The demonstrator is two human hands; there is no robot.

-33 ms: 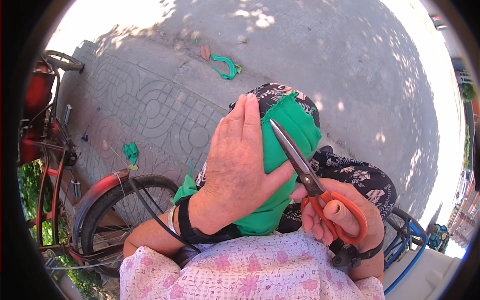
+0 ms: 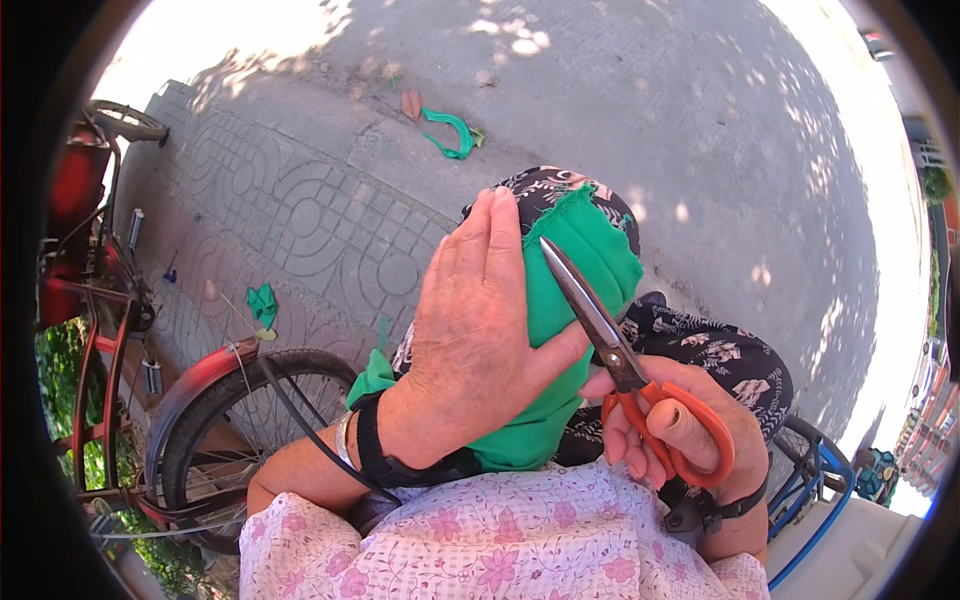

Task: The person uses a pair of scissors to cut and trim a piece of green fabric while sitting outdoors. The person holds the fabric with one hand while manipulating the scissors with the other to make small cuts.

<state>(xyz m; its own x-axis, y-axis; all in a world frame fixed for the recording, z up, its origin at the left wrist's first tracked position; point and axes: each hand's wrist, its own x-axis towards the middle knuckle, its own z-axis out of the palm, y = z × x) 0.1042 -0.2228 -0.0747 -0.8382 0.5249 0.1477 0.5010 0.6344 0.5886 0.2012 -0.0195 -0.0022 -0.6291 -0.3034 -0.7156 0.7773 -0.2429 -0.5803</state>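
A piece of green cloth [image 2: 560,295] with a frayed far edge lies draped over my raised knee, on dark flower-patterned trousers [image 2: 715,360]. My left hand [image 2: 470,320] rests flat on the cloth's left side, fingers together and stretched away from me, thumb out to the right. In my right hand [image 2: 690,415] is a pair of scissors [image 2: 605,325] with orange handles, my thumb through one loop. The blades look closed and point up and left over the cloth, their tip near its frayed end. Some of the cloth is hidden under my left hand.
On the paved ground ahead lies a green cloth strip [image 2: 460,135] beside dry leaves. Another green scrap [image 2: 262,305] is farther left. A red bicycle's wheel [image 2: 250,430] stands close on my left; a blue metal frame [image 2: 825,490] is at my right.
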